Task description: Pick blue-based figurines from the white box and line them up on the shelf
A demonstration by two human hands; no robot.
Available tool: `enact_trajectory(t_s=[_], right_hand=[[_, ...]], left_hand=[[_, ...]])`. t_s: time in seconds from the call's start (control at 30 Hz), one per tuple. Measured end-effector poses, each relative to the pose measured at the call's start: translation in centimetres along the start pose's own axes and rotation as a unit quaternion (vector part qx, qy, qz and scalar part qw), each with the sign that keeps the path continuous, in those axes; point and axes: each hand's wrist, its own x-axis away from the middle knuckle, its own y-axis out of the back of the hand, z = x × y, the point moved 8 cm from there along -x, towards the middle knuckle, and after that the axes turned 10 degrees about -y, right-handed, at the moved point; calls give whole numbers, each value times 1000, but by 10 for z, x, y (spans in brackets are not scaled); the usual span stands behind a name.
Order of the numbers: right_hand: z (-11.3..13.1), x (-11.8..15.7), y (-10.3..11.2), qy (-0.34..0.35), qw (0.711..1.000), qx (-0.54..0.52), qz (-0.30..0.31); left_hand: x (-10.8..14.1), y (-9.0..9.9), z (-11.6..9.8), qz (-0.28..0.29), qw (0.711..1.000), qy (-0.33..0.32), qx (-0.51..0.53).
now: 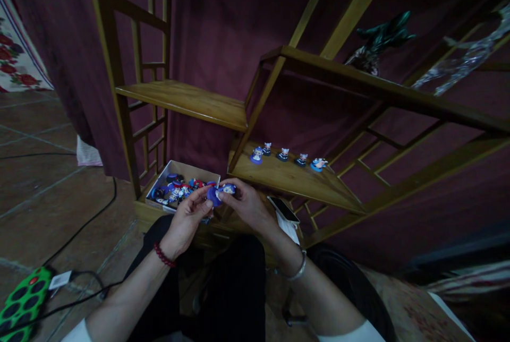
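Between my two hands is a small purple figurine (215,197) with a round purple base, tilted on its side. My left hand (193,209) pinches the base, and my right hand (244,201) grips the figure's body near its head. Just beyond my left hand stands an open cardboard box (162,176) holding several jumbled figurines in blue, white, red and purple. On the wooden shelf to the right, several figurines stand upright: a purple one (257,155) at the left end, dark-based ones (283,154) in the middle, and a blue-based one (319,164) at the right.
A phone (283,209) lies on something white right of my right hand. Wooden shelf posts and a higher shelf (187,100) rise ahead. A green plant-like ornament (386,34) and a clear ornament (470,60) stand upper right. A green power strip (26,299) with cables lies on the floor.
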Motion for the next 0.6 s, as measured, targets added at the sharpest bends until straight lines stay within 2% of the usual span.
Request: enact_trajectory(t_s=[0.23, 0.6], right_hand=[[12, 7, 1, -24, 999, -15, 24], [11, 7, 1, -21, 997, -49, 54]], left_hand=[[3, 1, -6, -3, 999, -24, -28], [5, 1, -6, -7, 1000, -21, -22]])
